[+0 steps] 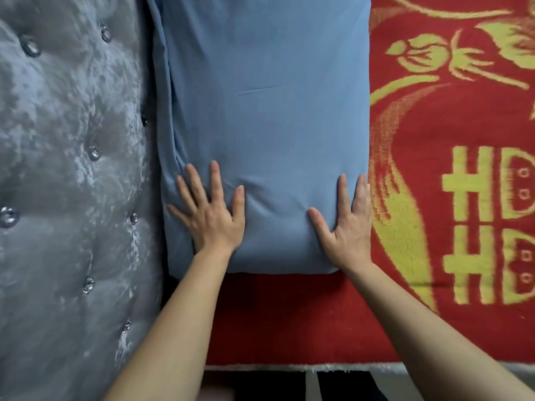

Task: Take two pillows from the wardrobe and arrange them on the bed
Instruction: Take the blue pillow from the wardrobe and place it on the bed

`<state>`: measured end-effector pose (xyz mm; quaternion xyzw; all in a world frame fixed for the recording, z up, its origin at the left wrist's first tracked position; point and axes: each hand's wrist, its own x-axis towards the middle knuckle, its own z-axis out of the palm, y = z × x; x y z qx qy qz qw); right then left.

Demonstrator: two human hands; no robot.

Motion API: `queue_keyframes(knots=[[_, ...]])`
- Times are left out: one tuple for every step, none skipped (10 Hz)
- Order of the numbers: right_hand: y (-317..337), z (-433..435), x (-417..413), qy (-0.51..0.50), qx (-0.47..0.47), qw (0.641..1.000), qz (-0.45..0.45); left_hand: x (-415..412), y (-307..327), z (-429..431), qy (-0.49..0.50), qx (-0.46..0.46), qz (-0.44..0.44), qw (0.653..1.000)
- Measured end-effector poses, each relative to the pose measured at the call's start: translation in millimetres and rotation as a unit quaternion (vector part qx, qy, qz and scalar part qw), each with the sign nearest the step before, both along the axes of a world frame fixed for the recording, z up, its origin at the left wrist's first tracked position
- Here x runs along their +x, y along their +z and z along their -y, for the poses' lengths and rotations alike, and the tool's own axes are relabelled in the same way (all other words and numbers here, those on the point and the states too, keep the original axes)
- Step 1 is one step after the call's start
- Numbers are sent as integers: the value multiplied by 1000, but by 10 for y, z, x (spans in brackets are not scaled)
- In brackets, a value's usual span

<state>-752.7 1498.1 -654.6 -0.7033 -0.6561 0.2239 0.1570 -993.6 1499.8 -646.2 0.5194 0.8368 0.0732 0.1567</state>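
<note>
Under both palms lies the blue pillow (pixel 266 125), stretching away from the fingertips toward the far edge of view. The left hand (pixel 211 215) rests flat on its near left corner, fingers spread wide, gripping nothing. The right hand (pixel 346 227) presses flat on the near right corner, fingers straight and close together, thumb splayed inward, its outer edge at the pillow's side. Beyond the left hand stands the grey tufted headboard (pixel 72 169), touching the pillow. Beyond the right hand spreads the red blanket (pixel 451 198) covering the bed.
</note>
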Motion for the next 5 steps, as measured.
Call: queue_keyframes(knots=[[-17, -63, -10, 27, -27, 999, 35, -58, -41, -67, -24, -40, 24, 999], [-26, -135, -23, 42, -70, 994, 76, -136, -21, -137, -31, -79, 40, 996], [93, -232, -19, 63, -126, 984, 106, -121, 119, -212, -30, -124, 41, 991], [328, -356, 47, 96, -194, 969, 116, -161, 377, -285, -47, -174, 47, 982], [713, -367, 164, 131, -145, 966, 168, -163, 840, -268, -76, -180, 11, 981]])
